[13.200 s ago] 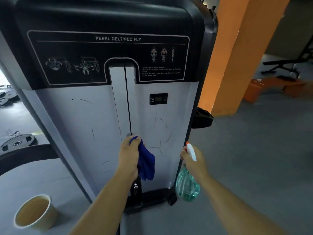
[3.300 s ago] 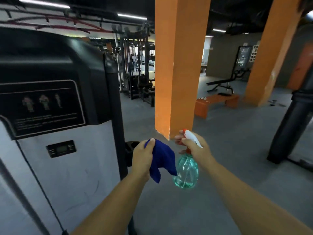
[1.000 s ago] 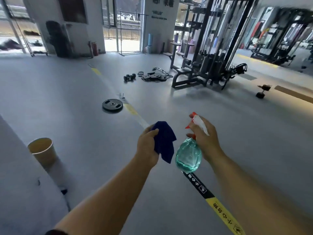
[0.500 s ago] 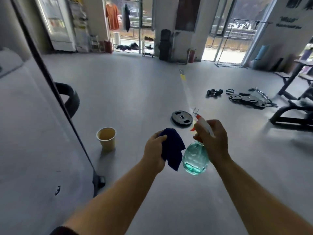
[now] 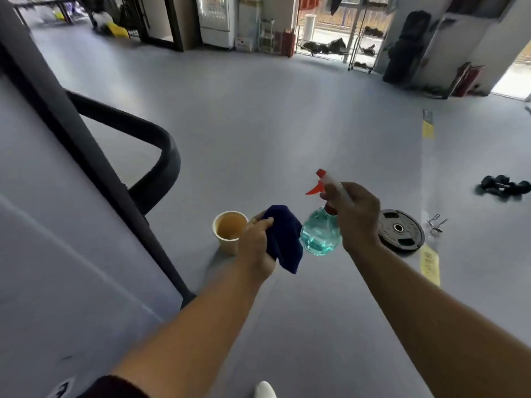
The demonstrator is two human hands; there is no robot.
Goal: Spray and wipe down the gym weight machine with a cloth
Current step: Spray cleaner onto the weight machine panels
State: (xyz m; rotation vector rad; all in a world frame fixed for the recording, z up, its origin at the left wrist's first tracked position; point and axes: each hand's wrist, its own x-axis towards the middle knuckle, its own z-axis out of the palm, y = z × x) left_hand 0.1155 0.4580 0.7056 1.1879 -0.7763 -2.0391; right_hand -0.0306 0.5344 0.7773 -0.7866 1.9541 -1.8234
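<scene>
My left hand (image 5: 257, 245) grips a crumpled dark blue cloth (image 5: 283, 239) in front of me, above the floor. Just to its right, my right hand (image 5: 356, 216) holds the neck of a clear teal spray bottle (image 5: 319, 235) with a white and red trigger head; its nozzle points to the left. The grey side panel of the weight machine (image 5: 51, 254) fills the left of the view, edged by a slanted black frame bar (image 5: 86, 150) and a curved black tube (image 5: 161, 150). Neither hand touches the machine.
A paper cup (image 5: 230, 232) stands on the grey floor beside the machine's base. A black weight plate (image 5: 400, 229) lies at the right, with small dumbbells (image 5: 502, 186) farther right and yellow floor tape (image 5: 429, 262). Racks and a fridge line the far wall.
The view has swung left and downward, bringing the machine's side panel and black tube closer. Both hands keep the cloth and the bottle, held close together as before.
</scene>
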